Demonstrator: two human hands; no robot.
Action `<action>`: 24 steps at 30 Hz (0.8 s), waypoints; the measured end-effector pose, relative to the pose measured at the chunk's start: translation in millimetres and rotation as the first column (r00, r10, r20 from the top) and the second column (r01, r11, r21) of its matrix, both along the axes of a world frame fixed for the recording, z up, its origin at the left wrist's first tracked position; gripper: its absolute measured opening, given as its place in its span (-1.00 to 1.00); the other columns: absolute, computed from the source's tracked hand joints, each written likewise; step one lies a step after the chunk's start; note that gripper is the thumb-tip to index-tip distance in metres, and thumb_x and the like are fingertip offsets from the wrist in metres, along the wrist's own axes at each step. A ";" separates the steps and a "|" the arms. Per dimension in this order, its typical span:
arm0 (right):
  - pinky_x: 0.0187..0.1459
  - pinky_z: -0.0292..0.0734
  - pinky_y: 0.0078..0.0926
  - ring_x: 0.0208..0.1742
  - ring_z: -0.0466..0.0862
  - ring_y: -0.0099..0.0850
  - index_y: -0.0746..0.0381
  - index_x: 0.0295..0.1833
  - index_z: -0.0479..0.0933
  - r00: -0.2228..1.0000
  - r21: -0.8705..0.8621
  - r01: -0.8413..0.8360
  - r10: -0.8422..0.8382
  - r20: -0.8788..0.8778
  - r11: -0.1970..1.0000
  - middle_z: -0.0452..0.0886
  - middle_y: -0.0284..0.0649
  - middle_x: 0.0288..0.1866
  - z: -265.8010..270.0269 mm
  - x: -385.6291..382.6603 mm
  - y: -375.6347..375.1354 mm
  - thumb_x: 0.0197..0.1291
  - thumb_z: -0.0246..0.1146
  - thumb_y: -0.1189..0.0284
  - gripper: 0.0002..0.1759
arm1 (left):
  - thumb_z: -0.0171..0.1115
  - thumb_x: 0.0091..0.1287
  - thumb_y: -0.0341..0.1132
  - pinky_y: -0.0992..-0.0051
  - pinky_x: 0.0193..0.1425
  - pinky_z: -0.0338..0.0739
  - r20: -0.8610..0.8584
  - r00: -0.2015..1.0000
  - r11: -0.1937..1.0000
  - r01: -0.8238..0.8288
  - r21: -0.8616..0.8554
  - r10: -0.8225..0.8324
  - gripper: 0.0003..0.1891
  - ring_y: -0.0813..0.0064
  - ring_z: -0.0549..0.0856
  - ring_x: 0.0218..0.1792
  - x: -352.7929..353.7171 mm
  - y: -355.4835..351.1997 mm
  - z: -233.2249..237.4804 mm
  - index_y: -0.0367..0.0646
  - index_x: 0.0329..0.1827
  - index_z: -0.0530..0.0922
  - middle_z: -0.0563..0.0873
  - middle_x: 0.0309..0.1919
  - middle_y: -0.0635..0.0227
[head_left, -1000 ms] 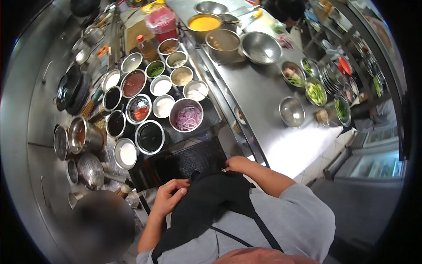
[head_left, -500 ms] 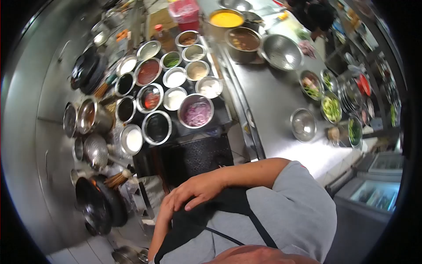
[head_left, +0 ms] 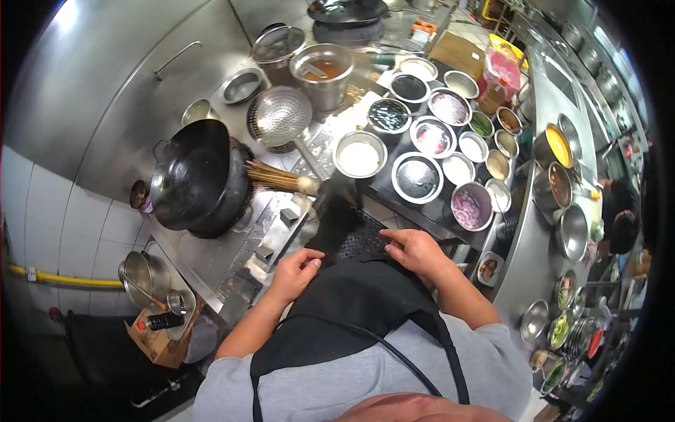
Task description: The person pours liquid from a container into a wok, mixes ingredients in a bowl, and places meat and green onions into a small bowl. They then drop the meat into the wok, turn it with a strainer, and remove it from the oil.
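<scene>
My left hand [head_left: 294, 273] is beside the left edge of the black apron [head_left: 358, 292], its fingers loosely bent and slightly apart, with nothing visible in it. On the apron's other side, my right hand [head_left: 416, 251] has its fingers apart and also shows no object. Between and beyond the hands lies a dark perforated mat [head_left: 362, 235]. Nearest to my left hand is the metal stove edge; beyond my right hand stands a bowl of sliced purple onion [head_left: 470, 209].
A black wok [head_left: 190, 172] sits on the stove at left, near a bamboo brush [head_left: 278, 176] and a perforated ladle [head_left: 280, 116]. Several metal bowls of ingredients stand ahead. On the right counter are pots and bowls; a person [head_left: 622, 228] is at far right.
The view has swung left toward the stove and wok. My hands, earlier together in front of the apron with my right forearm across it, are now apart on either side.
</scene>
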State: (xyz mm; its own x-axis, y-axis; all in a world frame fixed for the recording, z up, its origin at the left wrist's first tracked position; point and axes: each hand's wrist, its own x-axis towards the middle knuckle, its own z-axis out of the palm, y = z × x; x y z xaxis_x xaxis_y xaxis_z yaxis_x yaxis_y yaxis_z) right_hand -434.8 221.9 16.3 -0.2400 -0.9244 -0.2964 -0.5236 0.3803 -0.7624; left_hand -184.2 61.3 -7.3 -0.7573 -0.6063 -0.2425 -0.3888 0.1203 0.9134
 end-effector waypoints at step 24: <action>-0.58 0.33 -0.77 -0.58 0.42 -0.60 0.34 0.05 0.31 0.305 0.153 0.309 -0.250 0.919 0.939 0.52 -0.22 -0.39 -44.1 -197.6 -466.4 0.27 0.09 0.36 -0.67 | 0.22 0.26 -0.33 0.65 -0.46 0.24 0.110 0.805 0.811 -0.584 -0.023 0.583 -0.80 0.77 0.30 -0.59 31.2 -61.6 -2.2 -0.19 -0.10 0.57 0.35 -0.69 0.60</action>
